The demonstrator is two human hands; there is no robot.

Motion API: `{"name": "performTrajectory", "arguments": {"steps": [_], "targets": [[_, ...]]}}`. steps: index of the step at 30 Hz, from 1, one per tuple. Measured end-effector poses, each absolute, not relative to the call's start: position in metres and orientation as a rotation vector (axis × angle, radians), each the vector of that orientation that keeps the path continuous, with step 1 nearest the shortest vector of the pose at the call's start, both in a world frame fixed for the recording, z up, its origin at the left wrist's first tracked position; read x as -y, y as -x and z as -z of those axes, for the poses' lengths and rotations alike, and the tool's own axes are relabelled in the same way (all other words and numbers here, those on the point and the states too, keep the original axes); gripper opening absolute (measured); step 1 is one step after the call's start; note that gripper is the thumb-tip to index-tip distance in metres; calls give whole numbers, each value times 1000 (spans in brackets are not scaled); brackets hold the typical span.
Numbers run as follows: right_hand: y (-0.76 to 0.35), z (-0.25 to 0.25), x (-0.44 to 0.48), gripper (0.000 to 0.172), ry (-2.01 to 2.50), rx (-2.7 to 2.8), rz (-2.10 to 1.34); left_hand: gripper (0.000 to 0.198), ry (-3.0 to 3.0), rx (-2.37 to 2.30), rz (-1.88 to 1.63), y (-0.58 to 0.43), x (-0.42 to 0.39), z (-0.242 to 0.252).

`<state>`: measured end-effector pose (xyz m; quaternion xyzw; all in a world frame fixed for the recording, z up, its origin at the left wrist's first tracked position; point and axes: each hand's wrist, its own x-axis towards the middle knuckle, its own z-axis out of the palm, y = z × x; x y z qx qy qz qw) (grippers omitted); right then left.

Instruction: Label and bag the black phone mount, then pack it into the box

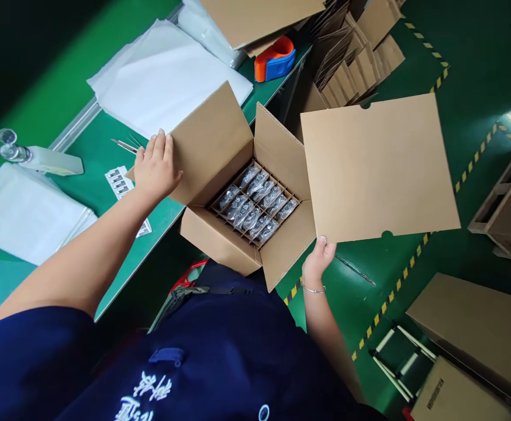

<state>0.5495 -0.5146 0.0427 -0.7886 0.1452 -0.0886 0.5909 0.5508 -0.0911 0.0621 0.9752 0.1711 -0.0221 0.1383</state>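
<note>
Open carton (220, 242) sits right in front of the person, just off the worktop (93, 149) edge; what bears it is hidden. All four flaps stand outward, so the mouth is unobstructed. Inside, a cardboard divider (285, 191) splits it into cells; clear-bagged parts (251, 213) sit in them, presumably so they don't knock together

Left hand (156, 166): laid flat on the far-left flap (216, 146) near its outer edge, fingers straight, not clenched. Looks like it's there to keep the flap back

Right hand (319, 260): pinching the near corner of a cardboard sheet (378, 169), thumb on top. Sheet is out to the right of the carton, clear of the contents. Half-round notches on two opposite edges, probably finger cut-outs

Worktop is green: white sheets (163, 76) in a pile, label sheet (117, 181), pump bottle (56, 161), orange-and-blue tool (275, 60), likely a tape dispenser, near the edge

Room: green floor (479, 35) with yellow-black tape (407, 272), flattened cardboard (347, 73) past the worktop, large boxes (479, 327) lower right
</note>
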Motion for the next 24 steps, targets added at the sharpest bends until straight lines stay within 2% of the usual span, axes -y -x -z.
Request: {"name": "performTrajectory", "arguments": {"steps": [14, 21, 24], "targets": [[-547, -41, 513, 27, 1851, -443, 185, 74, -3063, -464, 106, -554, 103, -71], [-546, -43, 511, 25, 1871, -478, 174, 74, -3033, -487, 98, -556, 101, -68], [-545, -44, 511, 25, 1880, -489, 141, 80, -2931, -515, 64, -558, 99, -66]]}}
